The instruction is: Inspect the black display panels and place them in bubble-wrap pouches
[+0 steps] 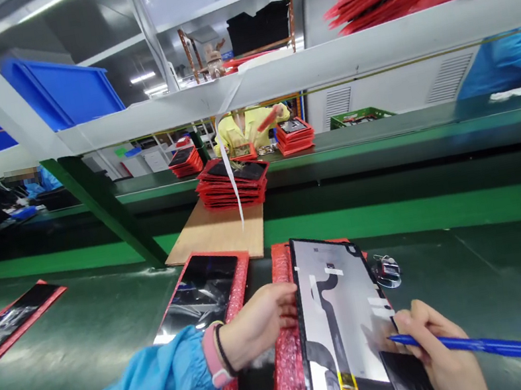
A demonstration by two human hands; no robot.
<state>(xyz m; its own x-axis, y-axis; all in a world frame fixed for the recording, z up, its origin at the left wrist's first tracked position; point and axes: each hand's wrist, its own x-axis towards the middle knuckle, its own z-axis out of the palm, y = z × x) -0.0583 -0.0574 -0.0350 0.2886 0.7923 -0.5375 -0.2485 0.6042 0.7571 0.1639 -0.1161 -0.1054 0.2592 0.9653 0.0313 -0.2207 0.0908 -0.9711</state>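
A display panel (pixel 352 300) lies back side up on red bubble-wrap bags (pixel 287 378). Its grey back carries a dark flex cable, white tape strips and a yellow-framed patch near the lower end. My left hand (pixel 263 322) is at the panel's left edge, its thumb and curled fingertips closed against it. In my right hand (pixel 440 341) is a blue pen (pixel 499 346), its tip pointing left over the panel's lower right side. That hand rests by the panel's right edge. A small clear round item (pixel 386 272) sits just beyond this edge.
Left of me, a glossy black panel (pixel 206 285) lies on red bubble wrap. Another panel (pixel 6 327) is at far left. A stack of red-bagged panels (pixel 233 183) stands on a wooden board (pixel 211 234). A green post (pixel 107 215) and overhead shelf (pixel 367 55) frame the bench. A co-worker sits opposite.
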